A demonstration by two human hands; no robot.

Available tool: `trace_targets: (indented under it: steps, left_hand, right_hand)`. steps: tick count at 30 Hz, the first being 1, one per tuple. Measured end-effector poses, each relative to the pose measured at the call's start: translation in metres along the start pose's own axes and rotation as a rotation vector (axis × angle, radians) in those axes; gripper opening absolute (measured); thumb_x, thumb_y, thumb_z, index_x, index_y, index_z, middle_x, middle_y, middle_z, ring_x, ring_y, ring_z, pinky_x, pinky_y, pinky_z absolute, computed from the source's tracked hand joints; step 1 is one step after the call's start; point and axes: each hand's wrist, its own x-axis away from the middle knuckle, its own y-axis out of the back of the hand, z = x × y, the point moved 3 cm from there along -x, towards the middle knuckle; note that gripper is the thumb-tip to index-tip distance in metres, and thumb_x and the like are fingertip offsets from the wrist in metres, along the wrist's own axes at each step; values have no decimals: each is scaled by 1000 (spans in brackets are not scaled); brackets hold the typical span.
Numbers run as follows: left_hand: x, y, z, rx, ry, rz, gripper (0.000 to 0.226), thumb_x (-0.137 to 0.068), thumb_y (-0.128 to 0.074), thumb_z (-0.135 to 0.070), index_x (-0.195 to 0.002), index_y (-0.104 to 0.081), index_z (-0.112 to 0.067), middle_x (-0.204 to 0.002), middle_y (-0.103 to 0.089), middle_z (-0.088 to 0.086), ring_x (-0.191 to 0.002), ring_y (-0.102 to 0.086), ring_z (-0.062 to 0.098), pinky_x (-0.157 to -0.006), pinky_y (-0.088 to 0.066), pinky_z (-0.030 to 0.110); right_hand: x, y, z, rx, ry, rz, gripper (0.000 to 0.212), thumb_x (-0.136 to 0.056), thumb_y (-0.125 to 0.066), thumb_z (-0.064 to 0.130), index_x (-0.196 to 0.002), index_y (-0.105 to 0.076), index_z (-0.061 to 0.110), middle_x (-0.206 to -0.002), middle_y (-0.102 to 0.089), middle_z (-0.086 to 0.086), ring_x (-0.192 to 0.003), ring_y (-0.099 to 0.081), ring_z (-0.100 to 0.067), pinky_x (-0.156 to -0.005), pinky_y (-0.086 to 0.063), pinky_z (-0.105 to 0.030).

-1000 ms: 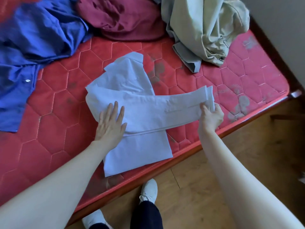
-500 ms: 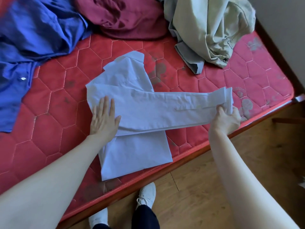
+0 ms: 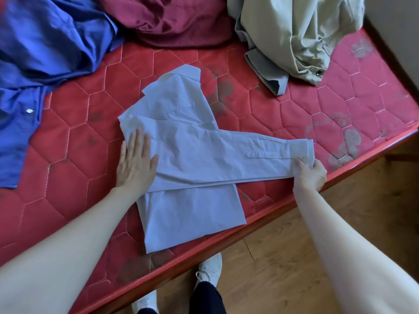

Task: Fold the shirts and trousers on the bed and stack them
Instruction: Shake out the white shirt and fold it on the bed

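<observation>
A pale blue shirt lies partly folded on the red quilted mattress, collar pointing away from me. Its sleeves stretch out flat to the right, across the body. My left hand presses flat, fingers apart, on the shirt's left edge. My right hand pinches the sleeve cuff near the mattress's front right edge. A crumpled blue garment lies at the far left, a maroon one at the back middle, and a beige one at the back right.
The mattress's front edge runs diagonally, with wooden floor below it. My white shoes stand on the floor close to the bed. A wall rises at the right.
My right hand has drawn the sleeve cuff farther right, pulling the sleeves out straight. My left hand has slid left to the shirt's edge.
</observation>
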Motion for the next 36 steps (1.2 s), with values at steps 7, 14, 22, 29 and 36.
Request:
trace_targets:
  steps: [7, 14, 22, 29, 36]
  left_hand:
    - [-4, -18, -8, -183, -44, 139, 64, -101, -23, -41, -153, -16, -5, -161, -8, 19, -150, -4, 29, -119, 2, 48]
    - [7, -20, -17, -73, -53, 40, 62, -100, -19, -38, -147, -31, 0, -155, -23, 25, -146, -21, 34, -120, -9, 51]
    - [-24, -30, 17, -14, -93, 113, 61, -100, -27, -43, -155, -11, -19, -163, 0, 12, -150, 4, 23, -121, 1, 46]
    - [-108, -17, 50, -95, -80, 150, 58, -104, -18, -40, -156, -1, -19, -163, 8, 5, -150, 9, 20, -119, 4, 48]
    - [-25, -1, 17, 46, 99, -82, 59, -98, -28, -25, -151, -19, 0, -160, -13, 19, -149, -13, 30, -119, -11, 47]
  right_hand:
    - [55, -29, 30, 457, 575, -36, 61, -90, -60, 16, -145, -37, 4, -152, -32, -18, -141, -30, -32, -117, -13, -46]
    - [211, -139, 64, 430, 1224, 536, 51, -89, -57, 13, -140, -49, 9, -148, -41, -19, -140, -34, -35, -115, -23, -55]
    - [215, -179, 45, 648, 1250, 617, 55, -101, -36, 38, -153, -22, 28, -161, -13, -6, -149, -11, -21, -118, -4, -46]
    - [213, -184, 37, 605, 1285, 520, 54, -98, -31, 39, -151, -29, 28, -159, -25, -8, -146, -23, -24, -116, -15, -48]
    - [214, -182, 40, 617, 1264, 546, 54, -98, -32, 38, -151, -29, 27, -159, -24, -8, -147, -22, -24, -117, -17, -50]
